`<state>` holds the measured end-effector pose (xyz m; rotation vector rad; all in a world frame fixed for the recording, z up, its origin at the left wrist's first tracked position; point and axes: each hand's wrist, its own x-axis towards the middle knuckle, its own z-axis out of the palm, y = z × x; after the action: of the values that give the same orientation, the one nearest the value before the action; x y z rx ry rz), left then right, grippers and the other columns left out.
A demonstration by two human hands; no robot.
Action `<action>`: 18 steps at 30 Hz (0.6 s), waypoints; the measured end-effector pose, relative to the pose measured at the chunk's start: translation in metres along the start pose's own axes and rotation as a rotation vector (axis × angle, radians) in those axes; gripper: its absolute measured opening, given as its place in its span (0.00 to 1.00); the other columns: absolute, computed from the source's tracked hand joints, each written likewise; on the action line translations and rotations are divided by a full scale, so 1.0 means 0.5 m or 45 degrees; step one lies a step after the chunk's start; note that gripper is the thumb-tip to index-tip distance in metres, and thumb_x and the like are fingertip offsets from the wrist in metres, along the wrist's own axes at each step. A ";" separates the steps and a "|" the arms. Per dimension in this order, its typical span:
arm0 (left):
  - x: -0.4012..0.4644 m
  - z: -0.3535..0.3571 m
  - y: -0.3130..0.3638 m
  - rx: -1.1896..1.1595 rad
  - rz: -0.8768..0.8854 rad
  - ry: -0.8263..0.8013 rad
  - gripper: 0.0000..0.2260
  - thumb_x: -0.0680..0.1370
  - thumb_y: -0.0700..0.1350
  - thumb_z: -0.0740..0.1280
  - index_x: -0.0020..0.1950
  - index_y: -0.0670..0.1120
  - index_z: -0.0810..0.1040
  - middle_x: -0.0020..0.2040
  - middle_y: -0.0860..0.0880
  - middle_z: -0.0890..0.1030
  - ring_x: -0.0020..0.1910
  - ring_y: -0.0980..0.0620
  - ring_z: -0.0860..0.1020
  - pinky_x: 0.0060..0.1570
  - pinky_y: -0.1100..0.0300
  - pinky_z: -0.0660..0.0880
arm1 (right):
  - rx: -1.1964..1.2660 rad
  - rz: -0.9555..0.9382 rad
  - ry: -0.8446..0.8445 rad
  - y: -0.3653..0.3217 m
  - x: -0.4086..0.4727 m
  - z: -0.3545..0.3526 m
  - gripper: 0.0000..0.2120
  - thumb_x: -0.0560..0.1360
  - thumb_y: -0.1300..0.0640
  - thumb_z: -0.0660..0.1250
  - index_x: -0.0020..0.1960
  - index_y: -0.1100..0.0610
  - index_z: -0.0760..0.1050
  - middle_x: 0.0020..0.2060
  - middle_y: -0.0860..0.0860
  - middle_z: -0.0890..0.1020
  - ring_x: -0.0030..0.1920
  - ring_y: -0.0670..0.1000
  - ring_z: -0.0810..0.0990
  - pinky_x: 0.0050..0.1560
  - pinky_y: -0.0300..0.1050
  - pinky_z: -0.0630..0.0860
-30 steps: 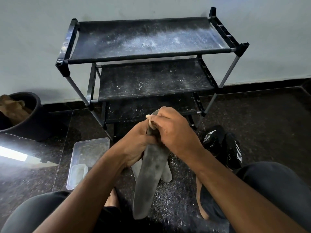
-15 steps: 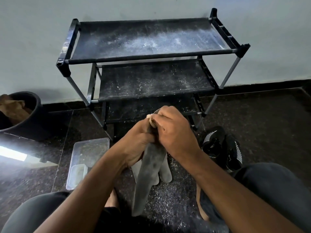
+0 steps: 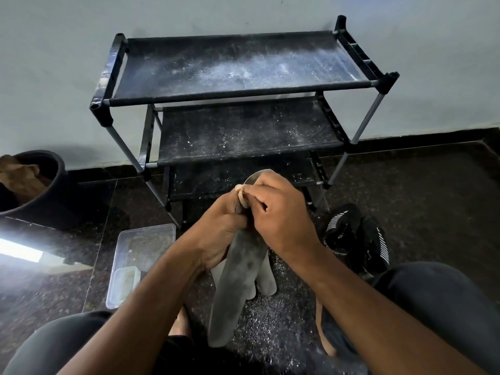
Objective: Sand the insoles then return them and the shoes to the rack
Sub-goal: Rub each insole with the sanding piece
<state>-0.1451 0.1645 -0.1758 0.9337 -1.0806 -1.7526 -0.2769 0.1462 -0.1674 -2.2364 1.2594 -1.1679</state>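
Observation:
A long grey insole (image 3: 234, 288) stands nearly upright in front of me, its lower end near the floor. My left hand (image 3: 216, 234) grips its upper part from the left. My right hand (image 3: 278, 217) pinches a small folded tan piece of sandpaper (image 3: 241, 195) against the insole's top edge. Two more grey insoles (image 3: 266, 277) lie on the dusty floor behind it. A pair of black shoes (image 3: 354, 239) with white stripes sits on the floor to the right. The black three-shelf rack (image 3: 238, 87) stands against the wall with dusty, bare shelves.
A clear plastic container (image 3: 140, 255) with a smaller box inside lies on the floor at left. A black bucket (image 3: 40, 190) with brown cloth stands at far left. Grey sanding dust (image 3: 270, 320) covers the dark floor between my knees. A tan sandal (image 3: 324, 331) lies by my right leg.
The insole's lower end has shifted a little. My right hand keeps the sandpaper at the insole's top edge with only slight movement.

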 end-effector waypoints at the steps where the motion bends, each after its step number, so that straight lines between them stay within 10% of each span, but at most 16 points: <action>1: 0.000 0.001 -0.002 0.002 -0.001 -0.014 0.16 0.72 0.26 0.61 0.53 0.39 0.81 0.48 0.38 0.82 0.52 0.41 0.83 0.52 0.51 0.81 | -0.021 0.022 0.006 0.005 0.002 -0.002 0.08 0.77 0.68 0.67 0.40 0.64 0.81 0.39 0.52 0.76 0.41 0.52 0.77 0.41 0.46 0.77; 18: -0.001 0.002 0.001 -0.029 -0.021 -0.033 0.16 0.74 0.25 0.64 0.61 0.31 0.75 0.53 0.34 0.77 0.53 0.36 0.75 0.53 0.45 0.74 | -0.085 0.104 0.172 0.032 0.025 -0.023 0.07 0.76 0.66 0.70 0.40 0.64 0.82 0.37 0.52 0.75 0.35 0.50 0.76 0.34 0.46 0.76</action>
<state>-0.1456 0.1648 -0.1750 0.9108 -1.0700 -1.7910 -0.2916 0.1282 -0.1639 -2.1615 1.4474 -1.2822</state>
